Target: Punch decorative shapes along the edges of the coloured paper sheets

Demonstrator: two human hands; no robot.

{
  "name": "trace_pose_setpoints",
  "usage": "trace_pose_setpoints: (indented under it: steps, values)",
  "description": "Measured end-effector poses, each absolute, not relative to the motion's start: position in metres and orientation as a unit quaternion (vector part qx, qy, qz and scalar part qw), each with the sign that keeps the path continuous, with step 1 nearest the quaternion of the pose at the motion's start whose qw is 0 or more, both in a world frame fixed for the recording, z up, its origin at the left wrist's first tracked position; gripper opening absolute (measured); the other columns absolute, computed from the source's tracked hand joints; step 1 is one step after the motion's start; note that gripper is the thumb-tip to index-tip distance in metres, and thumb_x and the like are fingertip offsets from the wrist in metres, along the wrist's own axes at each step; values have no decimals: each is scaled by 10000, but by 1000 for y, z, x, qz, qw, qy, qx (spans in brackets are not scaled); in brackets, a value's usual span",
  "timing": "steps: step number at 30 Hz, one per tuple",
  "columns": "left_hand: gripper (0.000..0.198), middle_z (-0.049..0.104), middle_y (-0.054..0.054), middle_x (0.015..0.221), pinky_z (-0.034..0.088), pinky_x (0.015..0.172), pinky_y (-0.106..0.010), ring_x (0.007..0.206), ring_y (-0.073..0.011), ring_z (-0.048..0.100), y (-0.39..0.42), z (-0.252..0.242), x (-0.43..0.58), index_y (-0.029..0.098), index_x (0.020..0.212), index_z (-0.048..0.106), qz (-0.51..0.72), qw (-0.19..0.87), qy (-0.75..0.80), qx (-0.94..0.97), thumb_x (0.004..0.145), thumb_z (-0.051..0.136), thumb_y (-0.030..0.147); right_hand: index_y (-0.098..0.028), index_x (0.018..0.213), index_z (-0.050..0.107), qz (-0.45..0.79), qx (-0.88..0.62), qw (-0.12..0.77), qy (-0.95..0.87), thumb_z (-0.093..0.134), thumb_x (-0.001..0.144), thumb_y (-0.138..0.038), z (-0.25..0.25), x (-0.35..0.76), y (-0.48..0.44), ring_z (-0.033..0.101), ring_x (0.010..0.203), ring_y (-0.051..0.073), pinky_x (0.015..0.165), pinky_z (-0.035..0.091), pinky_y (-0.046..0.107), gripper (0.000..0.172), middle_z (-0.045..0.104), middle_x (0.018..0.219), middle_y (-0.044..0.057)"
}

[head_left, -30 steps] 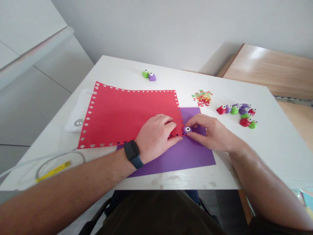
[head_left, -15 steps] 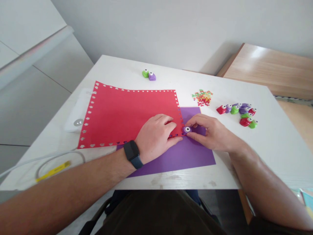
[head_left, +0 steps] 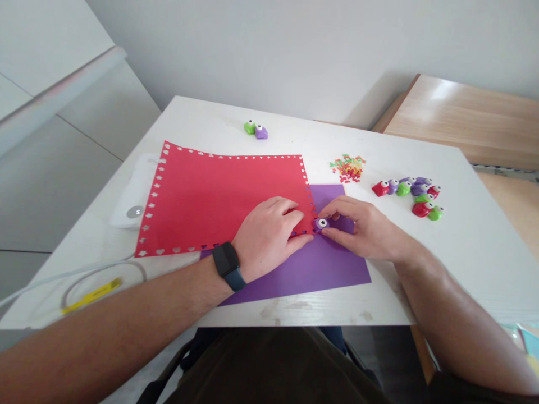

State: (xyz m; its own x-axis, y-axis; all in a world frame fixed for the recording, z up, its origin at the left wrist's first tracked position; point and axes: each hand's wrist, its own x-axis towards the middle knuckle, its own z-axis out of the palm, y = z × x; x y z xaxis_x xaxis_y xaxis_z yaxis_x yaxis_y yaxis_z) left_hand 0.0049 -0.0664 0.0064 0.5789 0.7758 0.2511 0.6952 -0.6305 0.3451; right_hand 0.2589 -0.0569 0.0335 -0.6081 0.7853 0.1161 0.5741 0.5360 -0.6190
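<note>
A red sheet with small shapes punched along its edges lies partly over a purple sheet. My left hand rests on the lower right part of the red sheet, fingers lightly bent and thumb apart along the bottom edge. Between thumb and fingers of my right hand is a small purple paper punch with a black star on its white button. The punch sits at the red sheet's lower right corner; its slot is hidden.
Confetti pieces lie in a pile beyond my right hand. Several colored punches stand at the right, with a green punch and a purple punch at the back. A white device and cable lie left.
Hardly anything differs. Both hands, the red sheet and the punch keep their places; the whole view has shifted very slightly.
</note>
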Motion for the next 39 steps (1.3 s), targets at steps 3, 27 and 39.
trace_pose_setpoints:
  steps: [3,27,39]
  values:
    - [359,714,-120,1219,531,1090,-472,1177,-301,646,-66,7,5,146,1122,752,192,105,416,883,988,697,474,-239,1151,730,269,-398,194,-856,715,961,-236,34,259,-57,664,933,218,854,558,391,191,740,1066,67]
    - [305,721,-132,1242,537,1086,-481,1193,-303,653,-66,6,5,167,1111,765,206,102,403,886,998,684,439,-248,1152,728,267,-396,194,-857,709,962,-262,34,259,-57,673,941,226,864,567,395,191,747,1071,73]
    - [325,713,-139,1270,521,1117,-491,1221,-308,641,-66,6,5,146,1136,757,199,107,403,887,1003,680,432,-241,1143,726,265,-399,194,-856,709,961,-251,33,258,-58,669,939,218,863,560,387,184,743,1071,66]
